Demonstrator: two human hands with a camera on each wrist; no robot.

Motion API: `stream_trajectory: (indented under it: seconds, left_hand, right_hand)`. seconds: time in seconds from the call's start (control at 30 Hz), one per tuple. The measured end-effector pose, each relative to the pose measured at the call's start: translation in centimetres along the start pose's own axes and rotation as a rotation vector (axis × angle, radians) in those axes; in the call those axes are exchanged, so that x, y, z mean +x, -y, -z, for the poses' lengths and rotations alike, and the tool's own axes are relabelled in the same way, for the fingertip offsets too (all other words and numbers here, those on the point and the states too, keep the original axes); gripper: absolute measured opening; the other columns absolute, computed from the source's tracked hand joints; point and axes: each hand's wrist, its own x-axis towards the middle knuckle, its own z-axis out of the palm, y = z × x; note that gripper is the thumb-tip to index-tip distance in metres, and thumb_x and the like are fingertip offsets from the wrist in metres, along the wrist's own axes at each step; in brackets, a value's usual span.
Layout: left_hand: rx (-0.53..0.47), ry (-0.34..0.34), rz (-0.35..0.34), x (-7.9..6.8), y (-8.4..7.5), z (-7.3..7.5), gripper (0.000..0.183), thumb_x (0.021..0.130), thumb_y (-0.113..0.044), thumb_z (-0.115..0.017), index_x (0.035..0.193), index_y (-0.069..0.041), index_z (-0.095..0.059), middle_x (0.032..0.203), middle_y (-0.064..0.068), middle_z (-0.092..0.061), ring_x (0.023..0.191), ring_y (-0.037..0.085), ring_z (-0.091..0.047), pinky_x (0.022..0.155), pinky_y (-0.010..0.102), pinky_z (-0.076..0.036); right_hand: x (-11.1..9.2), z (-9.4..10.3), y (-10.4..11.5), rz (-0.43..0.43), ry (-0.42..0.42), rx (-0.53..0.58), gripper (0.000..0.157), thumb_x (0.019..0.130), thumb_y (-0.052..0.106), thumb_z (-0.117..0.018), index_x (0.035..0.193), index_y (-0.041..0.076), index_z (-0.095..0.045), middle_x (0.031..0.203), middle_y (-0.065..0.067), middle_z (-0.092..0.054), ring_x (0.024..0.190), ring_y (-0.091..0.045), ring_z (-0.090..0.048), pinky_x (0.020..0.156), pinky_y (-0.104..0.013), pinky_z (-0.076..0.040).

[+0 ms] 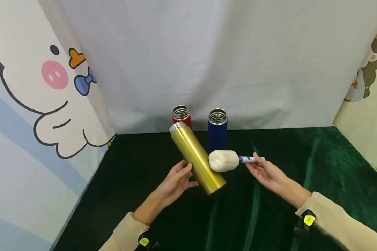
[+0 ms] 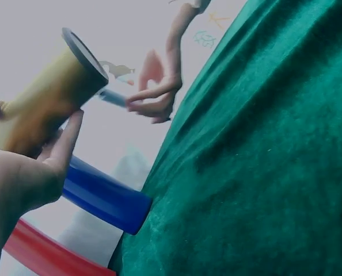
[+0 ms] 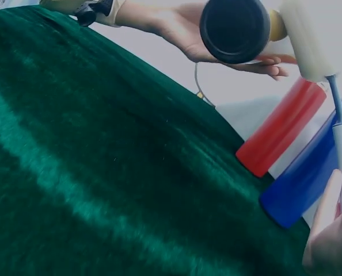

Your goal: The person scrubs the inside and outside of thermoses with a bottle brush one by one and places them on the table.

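Gold metallic cylindrical flask (image 1: 198,158), tilted; left hand's (image 1: 178,180) fingers clamped round it. Cream sponge-headed brush (image 1: 223,160), pinched by right hand's (image 1: 269,175) fingers. Flask-brush contact unclear; slick sides could cause slipping.

Yellow bottle (image 1: 198,160): glossy, with a metallic sheen I catch from here; bare shiny metal at the neck
Blue bottle (image 1: 217,135): smooth, glossy coat, bright metal mouth
Red bottle (image 3: 281,127): smooth coat, the same shiny metal mouth
Sponge head (image 1: 223,160): matt, soft-looking foam
Brush handle (image 1: 248,159): smooth plastic, by the look of it
Green cloth (image 1: 270,216): velvety, its nap shining in streaks
Backdrop (image 1: 207,52): matt, creased cloth
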Motion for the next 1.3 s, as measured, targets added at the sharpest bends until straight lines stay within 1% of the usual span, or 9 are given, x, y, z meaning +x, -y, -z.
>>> stream_trajectory:
  seconds: [0.2, 0.3, 0.4, 0.6, 0.77, 0.87, 0.97, 1.07, 1.3]
  left_hand:
    - [-0.022, -0.011, -0.014, 0.1, -0.5, -0.1, 0.038, 0.106, -0.023, -0.054, 0.141, -0.017, -0.039, 0.130, -0.004, -0.061, 0.119, 0.012, -0.062, 0.099, 0.036, -0.055]
    - [-0.013, -0.037, -0.005, 0.3, -0.5, -0.3, 0.043, 0.102, -0.021, -0.061, 0.139, -0.019, -0.039, 0.127, -0.003, -0.061, 0.116, 0.013, -0.063, 0.099, 0.035, -0.054]
    - [0.031, -0.055, 0.013, 0.2, -0.6, -0.3, 0.049, 0.097, -0.016, -0.063, 0.140, -0.017, -0.040, 0.126, -0.001, -0.060, 0.115, 0.015, -0.063, 0.100, 0.035, -0.053]
    - [0.131, 0.005, 0.037, 0.1, -0.2, -0.5, 0.069, 0.094, -0.004, -0.058, 0.156, -0.011, -0.029, 0.136, 0.001, -0.055, 0.120, 0.015, -0.059, 0.101, 0.033, -0.053]
    - [0.150, 0.050, 0.097, -0.1, 0.1, -0.7, 0.081, 0.093, -0.005, -0.061, 0.162, -0.018, -0.020, 0.142, 0.002, -0.050, 0.125, 0.016, -0.055, 0.105, 0.033, -0.050]
    - [0.141, 0.054, 0.096, -0.1, 0.3, -0.7, 0.082, 0.093, -0.007, -0.062, 0.162, -0.020, -0.019, 0.142, 0.003, -0.049, 0.126, 0.017, -0.055, 0.105, 0.034, -0.051]
    - [0.117, 0.054, 0.073, -0.1, 0.4, -0.7, 0.079, 0.096, -0.010, -0.062, 0.161, -0.019, -0.019, 0.140, 0.003, -0.050, 0.125, 0.017, -0.057, 0.104, 0.035, -0.052]
    - [0.063, 0.035, 0.048, -0.1, 0.6, -0.7, 0.073, 0.100, -0.015, -0.061, 0.160, -0.017, -0.020, 0.136, 0.001, -0.053, 0.122, 0.016, -0.059, 0.102, 0.036, -0.053]
    - [-0.017, -0.069, 0.009, 0.0, 0.3, -0.2, 0.067, 0.102, -0.013, -0.058, 0.158, -0.020, -0.023, 0.136, 0.003, -0.050, 0.120, 0.016, -0.060, 0.102, 0.037, -0.053]
  right_hand:
    - [-0.3, 1.1, 0.2, -0.008, -0.028, -0.143, 0.034, 0.105, 0.027, -0.055, 0.131, 0.021, -0.033, 0.110, -0.001, -0.057, 0.097, -0.009, -0.064, 0.094, -0.018, -0.055]
    - [-0.3, 1.0, 0.3, -0.002, -0.051, -0.234, 0.029, 0.105, 0.029, -0.055, 0.126, 0.024, -0.035, 0.110, 0.000, -0.053, 0.096, -0.009, -0.060, 0.089, -0.017, -0.056]
    - [-0.1, 0.3, 0.3, 0.004, -0.060, -0.256, 0.031, 0.104, 0.031, -0.058, 0.123, 0.026, -0.035, 0.108, 0.000, -0.054, 0.094, -0.009, -0.061, 0.087, -0.016, -0.057]
    - [0.7, -2.6, 1.3, 0.018, -0.051, -0.151, 0.033, 0.101, 0.026, -0.063, 0.121, 0.025, -0.036, 0.099, -0.002, -0.061, 0.085, -0.012, -0.065, 0.080, -0.015, -0.058]
    - [0.5, -5.0, 2.4, 0.063, 0.015, 0.002, 0.029, 0.100, 0.021, -0.063, 0.120, 0.023, -0.042, 0.098, -0.006, -0.063, 0.084, -0.017, -0.069, 0.078, -0.016, -0.059]
    - [0.1, -5.7, 2.8, 0.111, 0.065, 0.090, 0.026, 0.099, 0.020, -0.064, 0.118, 0.019, -0.046, 0.102, -0.007, -0.063, 0.088, -0.018, -0.071, 0.083, -0.019, -0.060]
    - [-0.2, -5.3, 2.8, 0.133, 0.110, 0.144, 0.026, 0.099, 0.018, -0.063, 0.120, 0.016, -0.047, 0.105, -0.010, -0.065, 0.093, -0.021, -0.073, 0.090, -0.024, -0.059]
    - [-0.2, -4.1, 2.4, 0.095, 0.153, 0.172, 0.031, 0.101, 0.015, -0.060, 0.128, 0.017, -0.044, 0.109, -0.013, -0.068, 0.099, -0.025, -0.075, 0.100, -0.027, -0.056]
    - [-0.5, -0.5, 2.3, 0.045, 0.246, 0.070, 0.019, 0.107, 0.011, -0.049, 0.125, 0.014, -0.051, 0.120, -0.014, -0.068, 0.110, -0.026, -0.072, 0.107, -0.032, -0.052]
